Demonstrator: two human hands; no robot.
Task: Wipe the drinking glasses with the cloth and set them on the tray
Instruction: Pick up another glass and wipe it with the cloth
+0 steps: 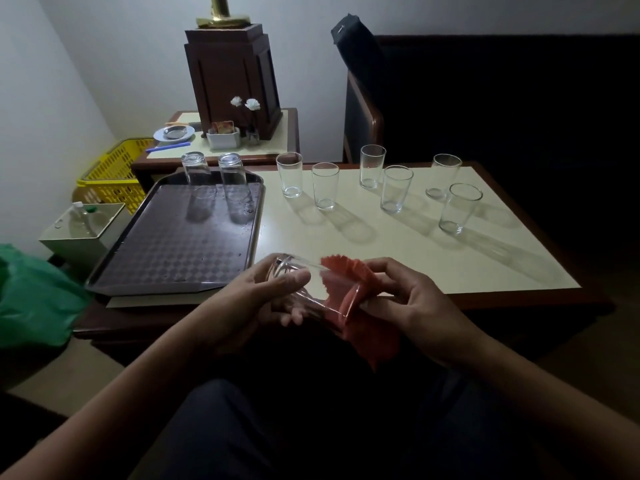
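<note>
Wiping: left hand (273,292) grips a clear tumbler (304,289) on its side, steadying it—right hand (405,299) pinches the orange cloth (349,299), seemingly inside the rim—beside the dark tray (180,251).

Walls (52,81): pale and plain, meeting in a corner at the far left. Lighting: dim, and the right side of the room falls into deep shadow. A low table (450,271) with a cream top and dark wood edging occupies the centre. Behind its far left corner stands a side table (277,140) of matching finish, carrying a dark wooden lamp base (235,81) topped by a brass column (220,10). A dark armchair (363,123) with a wooden arm stands along the far edge. A yellow plastic basket (114,178) and a green plastic bag (34,296) are positioned left of the table. Floor (69,375): beige.
</note>
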